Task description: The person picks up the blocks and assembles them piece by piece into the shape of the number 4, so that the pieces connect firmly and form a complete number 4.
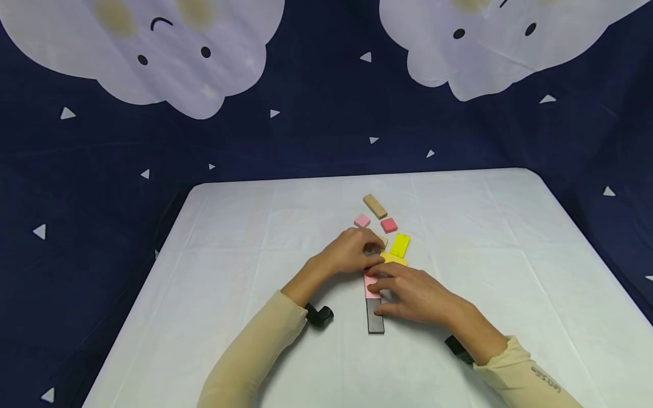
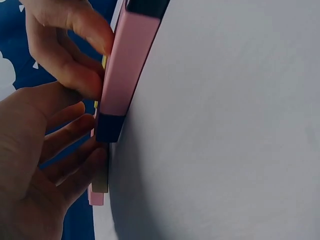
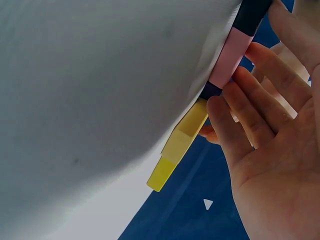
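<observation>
A row of flat blocks lies on the white table, with a black block [image 1: 374, 315] at the near end and a pink block [image 1: 372, 287] joined to it. Beyond the pink one a dark blue block [image 2: 110, 127] shows in the wrist views. My right hand [image 1: 415, 292] touches the row's side, thumb by the black block and fingers along the pink and blue ones. Bent a little, the fingers of my left hand [image 1: 349, 252] touch the far part of the row around a wooden block [image 2: 101, 175], partly hidden. Yellow blocks [image 1: 400, 245] branch off rightward.
Past my hands lie a light pink block [image 1: 362, 220], a red block [image 1: 389, 225] and a longer wooden block [image 1: 374, 206]. The white table [image 1: 229, 255] ends at a dark blue backdrop [image 1: 326, 141] with cloud faces and small triangles.
</observation>
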`<state>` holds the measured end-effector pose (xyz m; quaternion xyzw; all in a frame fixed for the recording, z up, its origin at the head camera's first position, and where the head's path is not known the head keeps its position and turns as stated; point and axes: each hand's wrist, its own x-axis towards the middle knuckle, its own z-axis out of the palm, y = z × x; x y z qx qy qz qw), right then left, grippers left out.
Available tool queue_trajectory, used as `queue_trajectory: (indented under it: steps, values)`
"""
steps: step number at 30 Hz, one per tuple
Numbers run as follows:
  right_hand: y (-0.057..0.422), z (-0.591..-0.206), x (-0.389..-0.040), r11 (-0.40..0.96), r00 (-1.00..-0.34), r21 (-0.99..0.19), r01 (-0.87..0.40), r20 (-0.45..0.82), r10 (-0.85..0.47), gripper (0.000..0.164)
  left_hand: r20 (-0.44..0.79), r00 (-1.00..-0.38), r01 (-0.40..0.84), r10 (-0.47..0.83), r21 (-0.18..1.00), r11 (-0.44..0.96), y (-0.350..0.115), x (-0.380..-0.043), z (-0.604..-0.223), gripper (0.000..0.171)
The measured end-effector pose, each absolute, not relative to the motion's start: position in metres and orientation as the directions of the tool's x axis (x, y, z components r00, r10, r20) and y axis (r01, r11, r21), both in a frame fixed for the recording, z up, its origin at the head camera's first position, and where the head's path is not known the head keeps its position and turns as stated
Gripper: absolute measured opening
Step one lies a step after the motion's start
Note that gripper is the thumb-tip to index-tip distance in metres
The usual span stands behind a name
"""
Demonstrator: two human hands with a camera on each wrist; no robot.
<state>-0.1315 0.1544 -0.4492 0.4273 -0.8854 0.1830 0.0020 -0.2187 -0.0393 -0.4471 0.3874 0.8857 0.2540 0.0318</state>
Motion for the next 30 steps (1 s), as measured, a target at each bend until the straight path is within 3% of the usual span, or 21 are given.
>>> queue_trajectory:
  steps: [9, 17, 30]
  values:
    - [0.153, -0.448, -0.131, 0.564, -0.634, -0.334, -0.755, 0.154, -0.758, 0.039, 0.091, -0.659, 0.669, 0.747, 0.524, 0.526, -0.037, -0.226, -0.447, 0.029]
    - [0.152, -0.446, -0.13, 0.574, -0.641, -0.333, -0.748, 0.139, -0.755, 0.04, 0.023, -0.665, 0.629, 0.746, 0.556, 0.543, -0.036, -0.23, -0.447, 0.03]
    - [0.152, -0.447, -0.13, 0.572, -0.642, -0.339, -0.746, 0.142, -0.753, 0.04, 0.034, -0.649, 0.6, 0.76, 0.636, 0.485, -0.034, -0.234, -0.45, 0.026]
